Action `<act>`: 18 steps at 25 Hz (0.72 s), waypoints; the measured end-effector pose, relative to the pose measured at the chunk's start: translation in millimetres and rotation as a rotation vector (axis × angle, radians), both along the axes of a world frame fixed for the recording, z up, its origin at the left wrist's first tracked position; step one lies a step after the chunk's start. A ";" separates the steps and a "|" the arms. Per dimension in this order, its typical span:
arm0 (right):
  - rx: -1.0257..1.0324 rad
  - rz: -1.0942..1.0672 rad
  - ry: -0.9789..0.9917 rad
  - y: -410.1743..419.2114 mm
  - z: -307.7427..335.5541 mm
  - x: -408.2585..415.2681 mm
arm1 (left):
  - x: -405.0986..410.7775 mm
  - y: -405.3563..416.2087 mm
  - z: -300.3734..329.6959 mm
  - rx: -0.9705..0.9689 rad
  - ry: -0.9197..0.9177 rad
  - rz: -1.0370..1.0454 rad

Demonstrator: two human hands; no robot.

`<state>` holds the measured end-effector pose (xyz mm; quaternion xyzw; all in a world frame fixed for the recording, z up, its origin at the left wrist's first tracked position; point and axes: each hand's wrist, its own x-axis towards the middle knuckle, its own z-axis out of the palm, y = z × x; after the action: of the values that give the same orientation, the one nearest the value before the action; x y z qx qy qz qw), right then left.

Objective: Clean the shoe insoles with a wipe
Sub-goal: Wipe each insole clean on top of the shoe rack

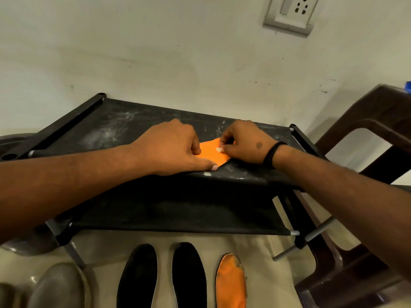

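1. The black shoe rack (pixel 124 127) serves as the landmark; its dusty fabric top shelf runs from a tube frame at the left edge to another at the right, with bare fabric open to the left of the hands.
2. The left hand (pixel 175 147) lies knuckles-up on the rack's top shelf, fingers curled down onto the left part of an orange insole (pixel 211 153), thumb flat along its near edge.
3. The right hand (pixel 246 143) (a black band on its wrist) pinches the insole's right end between thumb and fingertips; whether a wipe is in that pinch I cannot tell.
4. On the floor before the rack lie, left to right, a grey shoe (pixel 60 285), two black insoles (pixel 138 278), and a worn orange insole (pixel 231 283) with a frayed edge.
5. Right of the rack stands a brown plastic chair (pixel 364 134), close to the frame.
6. No writing is legible anywhere.
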<state>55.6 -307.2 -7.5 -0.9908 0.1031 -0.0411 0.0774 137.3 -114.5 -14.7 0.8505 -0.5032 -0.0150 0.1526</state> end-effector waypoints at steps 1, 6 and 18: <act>-0.028 -0.076 -0.005 -6.8 -0.7 2.7 | 0.2 -0.1 -0.4 0.004 -0.007 -0.001; 0.036 -0.171 -0.119 3.9 -9.2 25.5 | -0.4 0.8 -0.7 -0.010 -0.005 0.001; -0.089 -0.078 -0.066 17.7 -10.8 22.5 | 1.0 0.3 -1.2 -0.024 0.006 -0.011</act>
<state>78.1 -289.5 -18.3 -0.9866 0.1373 -0.0811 0.0351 138.3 -114.2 -15.9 0.8458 -0.5074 -0.0122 0.1642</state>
